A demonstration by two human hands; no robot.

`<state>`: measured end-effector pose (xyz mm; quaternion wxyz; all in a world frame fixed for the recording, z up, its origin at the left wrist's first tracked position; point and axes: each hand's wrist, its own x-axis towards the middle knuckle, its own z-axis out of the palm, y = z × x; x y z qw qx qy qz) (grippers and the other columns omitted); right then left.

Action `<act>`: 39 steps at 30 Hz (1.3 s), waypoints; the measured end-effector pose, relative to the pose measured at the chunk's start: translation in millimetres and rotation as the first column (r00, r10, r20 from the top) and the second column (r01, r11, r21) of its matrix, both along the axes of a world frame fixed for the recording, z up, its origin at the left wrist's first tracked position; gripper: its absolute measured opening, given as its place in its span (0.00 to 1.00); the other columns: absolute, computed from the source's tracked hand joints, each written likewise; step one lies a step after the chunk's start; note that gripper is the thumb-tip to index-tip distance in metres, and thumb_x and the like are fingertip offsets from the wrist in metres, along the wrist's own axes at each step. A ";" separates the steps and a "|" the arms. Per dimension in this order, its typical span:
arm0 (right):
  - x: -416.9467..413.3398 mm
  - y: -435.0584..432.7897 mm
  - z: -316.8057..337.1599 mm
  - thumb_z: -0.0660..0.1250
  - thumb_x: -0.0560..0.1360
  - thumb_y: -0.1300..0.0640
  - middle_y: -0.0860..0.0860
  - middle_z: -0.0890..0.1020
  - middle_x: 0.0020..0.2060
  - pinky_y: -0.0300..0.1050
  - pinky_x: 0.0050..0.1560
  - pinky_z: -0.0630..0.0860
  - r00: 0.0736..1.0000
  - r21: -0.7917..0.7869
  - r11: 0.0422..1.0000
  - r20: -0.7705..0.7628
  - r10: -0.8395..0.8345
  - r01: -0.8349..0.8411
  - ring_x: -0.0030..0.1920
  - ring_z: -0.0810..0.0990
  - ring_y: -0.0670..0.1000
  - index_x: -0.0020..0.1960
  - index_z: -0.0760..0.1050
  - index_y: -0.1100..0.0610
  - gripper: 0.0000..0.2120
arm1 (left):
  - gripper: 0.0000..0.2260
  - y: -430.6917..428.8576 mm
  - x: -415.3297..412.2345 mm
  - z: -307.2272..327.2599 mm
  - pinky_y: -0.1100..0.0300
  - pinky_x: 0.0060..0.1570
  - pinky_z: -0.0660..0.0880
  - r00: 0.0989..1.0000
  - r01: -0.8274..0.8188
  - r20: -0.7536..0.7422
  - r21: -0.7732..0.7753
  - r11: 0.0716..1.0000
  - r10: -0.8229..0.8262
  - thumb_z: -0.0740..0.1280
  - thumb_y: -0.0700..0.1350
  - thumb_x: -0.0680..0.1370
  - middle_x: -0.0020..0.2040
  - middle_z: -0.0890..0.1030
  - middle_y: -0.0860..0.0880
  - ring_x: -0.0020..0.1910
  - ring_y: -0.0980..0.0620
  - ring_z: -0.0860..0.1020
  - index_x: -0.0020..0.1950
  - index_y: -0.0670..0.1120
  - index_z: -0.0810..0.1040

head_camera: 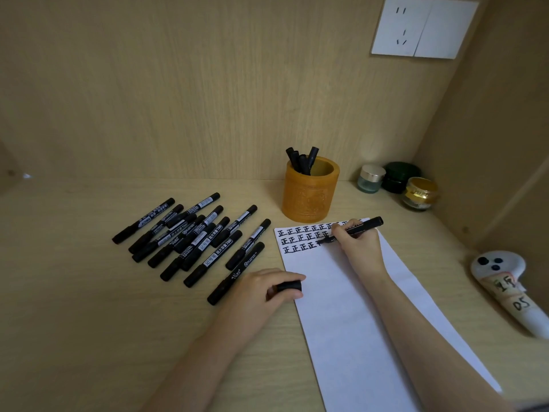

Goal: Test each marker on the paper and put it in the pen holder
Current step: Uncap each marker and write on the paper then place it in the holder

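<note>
My right hand [358, 243] grips an uncapped black marker [367, 225], its tip down on the white paper [356, 316] at the end of the third row of black characters. My left hand [267, 288] rests at the paper's left edge and holds the marker's black cap [288, 286] between thumb and fingers. Several capped black markers [193, 236] lie in a loose pile on the desk to the left. The orange pen holder [310, 191] stands behind the paper with several black markers in it.
Three small jars [398, 182] stand in the back right corner. A white controller [505, 281] with handwritten tape lies at the right edge of the desk. Wooden walls close in behind and to the right; a white wall socket [423, 26] is above.
</note>
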<state>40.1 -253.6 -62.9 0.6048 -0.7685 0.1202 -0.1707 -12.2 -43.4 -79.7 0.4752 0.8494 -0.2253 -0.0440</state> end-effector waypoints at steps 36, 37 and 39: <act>-4.6 0.8 6.1 0.66 0.74 0.63 0.51 0.75 0.32 0.41 0.37 0.69 0.996 -0.018 0.996 -0.025 -0.086 0.085 0.35 0.74 0.46 0.35 0.70 0.56 0.11 | 0.12 0.0 0.1 0.8 0.67 0.46 0.74 1.000 -0.006 0.002 0.020 1.000 0.006 0.70 0.52 0.73 0.47 0.81 0.64 0.43 0.60 0.77 0.55 0.63 0.79; -4.5 0.7 6.1 0.66 0.75 0.63 0.50 0.75 0.32 0.41 0.37 0.69 0.996 -0.011 0.996 -0.026 -0.086 0.086 0.35 0.74 0.46 0.35 0.70 0.56 0.11 | 0.12 -0.1 0.1 0.8 0.66 0.47 0.75 1.000 -0.008 0.002 0.018 1.000 0.008 0.70 0.52 0.73 0.48 0.81 0.64 0.43 0.59 0.77 0.55 0.64 0.79; -4.1 -1.0 5.8 0.66 0.75 0.62 0.49 0.74 0.29 0.40 0.35 0.68 0.996 0.045 0.995 -0.018 -0.084 0.085 0.32 0.72 0.46 0.34 0.70 0.55 0.12 | 0.12 -0.3 -0.1 1.1 0.63 0.48 0.76 1.000 -0.010 0.002 0.011 1.000 0.010 0.70 0.52 0.73 0.48 0.81 0.64 0.45 0.59 0.78 0.54 0.64 0.79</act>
